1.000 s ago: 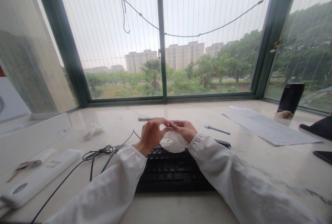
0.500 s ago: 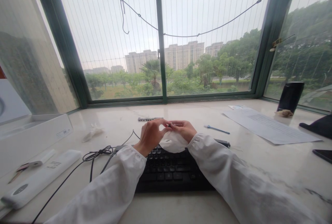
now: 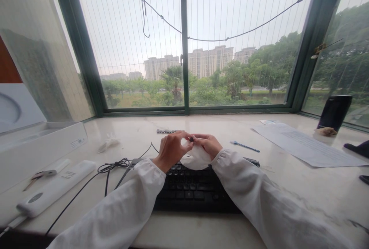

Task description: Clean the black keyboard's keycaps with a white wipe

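Note:
Above the black keyboard (image 3: 196, 205) my two hands meet, fingertips together. My left hand (image 3: 169, 149) is closed in a pinch on a small black piece (image 3: 191, 139), which looks like a keycap. A thin white cloth or tissue (image 3: 196, 159) hangs below my right hand (image 3: 211, 146), whose fingers are closed on it and touch the black piece too. The cloth covers the keyboard's upper rows. Beyond my left hand, a row of small dark pieces (image 3: 167, 131) lies on the sill.
To the right lie a blue stick-like tool (image 3: 245, 146), a printed sheet (image 3: 300, 143) and a dark upright object (image 3: 335, 112). On the left are a bundled cable (image 3: 113, 166), a white power strip (image 3: 57, 189), keys (image 3: 43, 174), a crumpled white piece (image 3: 108, 144) and a white box (image 3: 65, 137).
The view has turned slightly left, so everything sits further right. Between my fingertips the black piece shows more clearly. My hands keep nearly the same pose.

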Action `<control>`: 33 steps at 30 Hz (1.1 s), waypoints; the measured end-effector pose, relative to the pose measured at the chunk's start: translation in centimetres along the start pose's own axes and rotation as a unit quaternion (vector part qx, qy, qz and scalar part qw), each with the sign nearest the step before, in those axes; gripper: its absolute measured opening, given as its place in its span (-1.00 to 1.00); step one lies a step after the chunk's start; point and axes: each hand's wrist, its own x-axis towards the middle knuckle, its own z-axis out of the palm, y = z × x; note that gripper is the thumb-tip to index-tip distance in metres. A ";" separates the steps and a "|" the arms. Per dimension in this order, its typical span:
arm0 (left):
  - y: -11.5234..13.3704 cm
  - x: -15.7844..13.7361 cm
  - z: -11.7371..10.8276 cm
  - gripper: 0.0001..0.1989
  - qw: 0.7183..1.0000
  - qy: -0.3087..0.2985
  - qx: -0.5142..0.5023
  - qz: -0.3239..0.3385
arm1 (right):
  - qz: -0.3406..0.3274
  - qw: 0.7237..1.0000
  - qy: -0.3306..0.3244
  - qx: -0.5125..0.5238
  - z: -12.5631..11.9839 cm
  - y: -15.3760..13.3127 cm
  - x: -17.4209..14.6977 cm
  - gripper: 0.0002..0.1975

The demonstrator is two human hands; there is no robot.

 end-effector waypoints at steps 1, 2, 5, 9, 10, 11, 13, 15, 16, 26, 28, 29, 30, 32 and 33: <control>0.1 0.0 0.0 -0.85 1.000 -0.001 0.008 0.000 | 0.000 1.000 -0.001 -0.003 0.0 0.0 0.0 -0.81; 0.1 0.0 -0.1 -0.85 1.000 -0.002 0.016 0.000 | 0.000 1.000 -0.003 -0.006 0.0 0.0 0.0 -0.82; 0.2 -0.1 -0.2 -0.84 0.999 -0.006 0.038 0.005 | 0.006 1.000 -0.007 -0.010 0.1 -0.2 -0.1 -0.84; 0.0 0.2 -0.5 -0.82 0.999 0.004 0.047 0.009 | 0.008 1.000 -0.002 0.018 0.2 -0.7 -0.1 -0.84; -0.1 0.3 -0.6 -0.81 0.999 0.011 0.044 0.006 | 0.005 1.000 0.009 0.020 0.2 -0.9 -0.1 -0.83; -0.2 0.5 -0.8 -0.81 0.999 0.017 0.039 0.003 | 0.001 1.000 0.025 0.013 0.1 -1.1 0.0 -0.82; -0.5 1.0 -1.5 -0.80 0.999 0.028 0.026 0.000 | -0.018 0.996 0.078 -0.037 -0.3 -1.8 0.0 -0.80; -1.2 1.7 -2.6 -0.79 1.000 0.027 0.012 0.003 | -0.071 0.976 0.145 -0.143 -1.0 -2.6 -0.1 -0.78; -1.7 2.0 -3.4 -0.79 1.000 0.019 0.006 0.007 | -0.118 0.951 0.181 -0.223 -1.5 -3.0 -0.2 -0.77; -5.9 3.5 -9.1 -0.83 0.980 -0.197 -0.019 -0.021 | -0.234 0.681 0.086 -0.688 -3.3 -1.7 0.5 -0.72; -6.1 3.4 -8.7 -0.82 0.977 -0.212 -0.023 -0.015 | -0.254 0.657 0.068 -0.707 -2.5 -1.2 0.2 -0.68; -6.1 3.4 -8.5 -0.82 0.975 -0.218 -0.025 -0.012 | -0.267 0.648 0.066 -0.711 -2.1 -1.1 -0.1 -0.67; -6.2 3.4 -8.3 -0.82 0.974 -0.223 -0.027 -0.010 | -0.279 0.640 0.063 -0.713 -1.6 -1.1 -0.3 -0.67; -6.3 3.5 -7.9 -0.82 0.973 -0.227 -0.033 -0.012 | -0.298 0.633 0.058 -0.712 -1.0 -1.2 -0.9 -0.70; -6.4 3.5 -7.8 -0.82 0.973 -0.228 -0.037 -0.015 | -0.304 0.632 0.053 -0.711 -0.7 -1.3 -1.1 -0.72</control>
